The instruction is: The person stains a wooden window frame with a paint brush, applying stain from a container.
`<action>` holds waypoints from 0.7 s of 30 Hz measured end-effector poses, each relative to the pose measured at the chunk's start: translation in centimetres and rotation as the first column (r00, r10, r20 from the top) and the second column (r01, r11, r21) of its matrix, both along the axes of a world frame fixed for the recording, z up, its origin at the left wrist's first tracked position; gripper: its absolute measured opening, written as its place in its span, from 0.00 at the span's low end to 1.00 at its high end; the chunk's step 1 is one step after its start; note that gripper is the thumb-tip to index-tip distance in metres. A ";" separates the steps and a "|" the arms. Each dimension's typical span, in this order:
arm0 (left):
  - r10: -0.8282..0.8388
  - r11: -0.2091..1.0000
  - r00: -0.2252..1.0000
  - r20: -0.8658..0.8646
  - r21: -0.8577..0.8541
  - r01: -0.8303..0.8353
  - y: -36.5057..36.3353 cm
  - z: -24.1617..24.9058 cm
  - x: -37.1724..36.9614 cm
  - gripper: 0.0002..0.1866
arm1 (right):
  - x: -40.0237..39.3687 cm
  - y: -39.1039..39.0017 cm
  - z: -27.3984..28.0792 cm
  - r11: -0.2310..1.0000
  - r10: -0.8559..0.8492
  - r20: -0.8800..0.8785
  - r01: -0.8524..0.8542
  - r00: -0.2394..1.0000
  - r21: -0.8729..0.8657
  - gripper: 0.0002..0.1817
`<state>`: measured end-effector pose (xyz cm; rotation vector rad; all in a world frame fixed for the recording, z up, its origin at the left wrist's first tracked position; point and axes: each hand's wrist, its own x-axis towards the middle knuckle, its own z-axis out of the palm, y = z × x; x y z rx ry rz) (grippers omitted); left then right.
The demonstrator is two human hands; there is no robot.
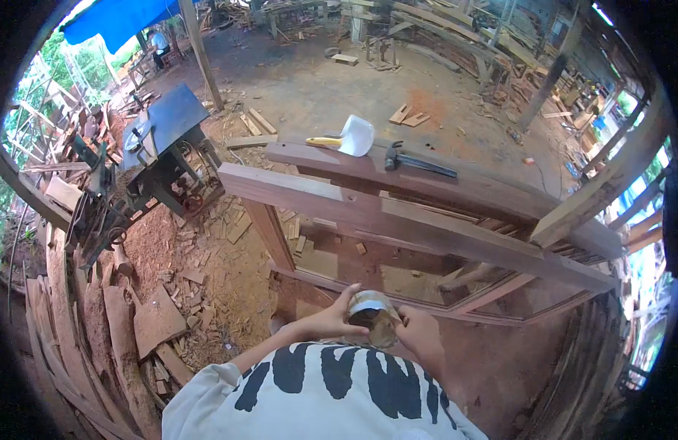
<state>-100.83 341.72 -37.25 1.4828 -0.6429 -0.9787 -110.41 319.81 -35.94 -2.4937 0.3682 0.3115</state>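
Note:
A round container (382, 331), light at its rim and brownish inside, is held close to my shirt, tilted toward me. My left hand (337, 317) grips it from the left, with the thumb and fingers around its side. On the opposite side my right hand (418, 334) presses against it. Beyond both hands stands a wooden frame (295, 188) of planed beams. On its far beam lie a white scoop-like vessel (356, 136), a yellow-handled tool (322, 141) beside it, and a hammer (419, 163) with a dark handle.
A machine table (174, 116) stands at the left amid wood chips (159, 246). Rough slabs (123, 345) lie at the lower left. A post (200, 55) rises behind. Far off at the upper left sits a person (160, 45). Lumber piles line the back.

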 end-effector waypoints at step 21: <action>0.596 0.785 0.776 -0.208 0.356 -0.507 23.1 -2.6 10.3 0.58 | 12.7 22.2 9.6 0.753 -0.252 0.353 -0.047 0.901 0.657 0.15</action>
